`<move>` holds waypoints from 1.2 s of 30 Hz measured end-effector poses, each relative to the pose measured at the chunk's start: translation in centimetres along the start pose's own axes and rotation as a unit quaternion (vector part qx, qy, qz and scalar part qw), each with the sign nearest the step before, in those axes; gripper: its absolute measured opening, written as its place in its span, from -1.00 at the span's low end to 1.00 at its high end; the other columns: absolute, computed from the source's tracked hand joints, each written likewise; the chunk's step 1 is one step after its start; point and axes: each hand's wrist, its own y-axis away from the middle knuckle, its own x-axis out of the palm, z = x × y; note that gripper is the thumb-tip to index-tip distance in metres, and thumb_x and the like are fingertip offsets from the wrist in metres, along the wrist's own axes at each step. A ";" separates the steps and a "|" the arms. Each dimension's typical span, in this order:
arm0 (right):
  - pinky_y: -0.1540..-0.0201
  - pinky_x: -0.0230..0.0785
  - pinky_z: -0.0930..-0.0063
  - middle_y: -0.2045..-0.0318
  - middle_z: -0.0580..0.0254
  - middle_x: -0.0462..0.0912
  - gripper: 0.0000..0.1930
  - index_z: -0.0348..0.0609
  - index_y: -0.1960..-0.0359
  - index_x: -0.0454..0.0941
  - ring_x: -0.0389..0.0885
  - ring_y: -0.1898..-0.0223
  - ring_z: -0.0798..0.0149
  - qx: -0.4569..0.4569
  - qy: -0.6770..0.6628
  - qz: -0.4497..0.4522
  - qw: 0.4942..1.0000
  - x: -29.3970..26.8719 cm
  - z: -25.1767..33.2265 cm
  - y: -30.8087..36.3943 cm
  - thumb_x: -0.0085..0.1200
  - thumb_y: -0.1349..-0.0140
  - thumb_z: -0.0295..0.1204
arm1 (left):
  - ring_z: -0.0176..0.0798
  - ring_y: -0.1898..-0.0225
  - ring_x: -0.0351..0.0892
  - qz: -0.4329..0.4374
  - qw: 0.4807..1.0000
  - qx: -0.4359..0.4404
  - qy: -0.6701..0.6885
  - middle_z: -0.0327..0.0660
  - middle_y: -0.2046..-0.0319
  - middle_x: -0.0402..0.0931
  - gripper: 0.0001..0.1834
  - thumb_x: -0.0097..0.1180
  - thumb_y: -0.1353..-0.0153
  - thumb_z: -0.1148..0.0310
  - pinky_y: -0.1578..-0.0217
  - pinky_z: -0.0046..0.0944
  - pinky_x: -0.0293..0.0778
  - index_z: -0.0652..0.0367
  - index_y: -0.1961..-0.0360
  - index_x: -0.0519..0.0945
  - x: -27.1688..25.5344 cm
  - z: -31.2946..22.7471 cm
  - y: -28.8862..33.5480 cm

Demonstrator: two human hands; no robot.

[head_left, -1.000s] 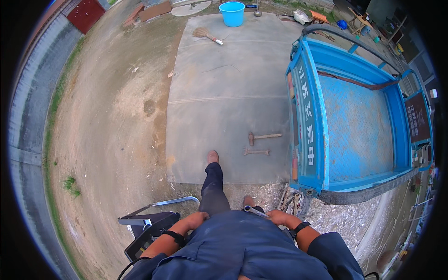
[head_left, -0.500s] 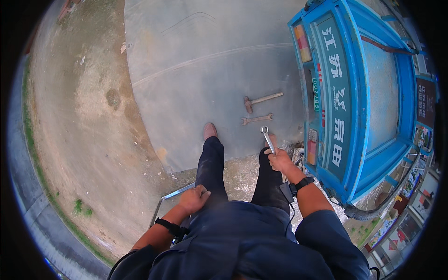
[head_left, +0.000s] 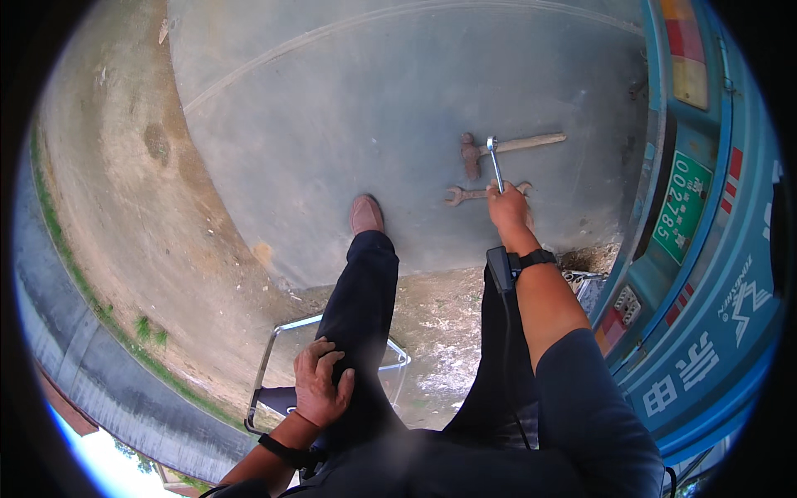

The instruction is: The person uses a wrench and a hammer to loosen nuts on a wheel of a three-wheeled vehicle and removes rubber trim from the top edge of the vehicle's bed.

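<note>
My right hand (head_left: pixel 510 217) is closed round the handle of a shiny ring spanner (head_left: pixel 496 163), reaching down and forward with the ring end pointing away from me. Just beyond the spanner's ring lies a hammer (head_left: pixel 521 144) with a rusty head and a wooden handle. A rusty double open-ended spanner (head_left: pixel 468 194) lies nearer, its right part partly covered by my right hand. Whether that hand touches it, I cannot tell. On my left trouser leg (head_left: pixel 359 303) near the knee rests my left hand (head_left: pixel 321 387), fingers apart and holding nothing.
Along the right side stands a blue vehicle (head_left: pixel 714 274) with tail lights and a green plate. Below my left leg shows a metal-tube frame (head_left: pixel 267 365), like a folding seat. Grey concrete (head_left: pixel 332 124) meets bare dirt (head_left: pixel 116 191) at the left.
My body has bent forward, bringing the ground closer. My right hand has carried the ring spanner forward over the tools on the concrete. My left hand has opened out on my leg.
</note>
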 end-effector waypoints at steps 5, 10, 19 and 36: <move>0.08 0.47 0.10 0.26 -0.13 0.68 -0.60 -0.22 0.13 0.59 0.65 0.15 -0.15 0.056 0.059 0.011 0.997 3.8 0.1 -4.0 0.22 -0.15 -0.16 | 0.14 -0.10 0.40 0.005 0.999 -0.015 -0.033 0.00 0.03 0.41 -0.64 0.19 -0.08 0.34 -0.10 0.06 0.25 0.18 0.08 0.49 -0.8 0.4 -1.7; 0.10 0.47 0.09 0.28 -0.11 0.68 -0.55 -0.26 0.19 0.56 0.65 0.16 -0.16 0.076 0.006 -0.019 0.997 7.4 -0.8 -6.9 0.29 -0.07 -0.12 | 0.14 -0.09 0.40 0.010 0.998 -0.040 -0.054 0.00 0.03 0.43 -0.66 0.17 -0.11 0.32 -0.09 0.06 0.25 0.18 0.09 0.50 -1.8 0.2 -3.5; 0.10 0.48 0.12 0.22 -0.12 0.68 -0.50 -0.28 0.17 0.55 0.66 0.14 -0.13 0.093 -0.011 0.037 0.995 7.4 0.4 -8.2 0.33 -0.01 -0.10 | 0.14 -0.10 0.40 -0.005 0.997 -0.054 -0.062 -0.01 0.03 0.43 -0.64 0.19 -0.01 0.37 -0.09 0.07 0.25 0.18 0.11 0.51 -1.7 -0.6 -4.1; 0.25 0.41 0.43 0.52 0.19 0.59 -0.60 -0.34 0.31 0.59 0.53 0.41 0.43 -0.065 -0.252 0.328 0.908 -25.7 15.3 27.5 0.24 -0.16 -0.15 | 0.22 -0.27 0.25 -0.013 0.980 0.186 -0.073 0.12 -0.22 0.30 -0.12 0.41 0.08 0.26 -0.26 0.09 0.21 0.27 -0.26 0.26 -6.2 -7.1 -2.9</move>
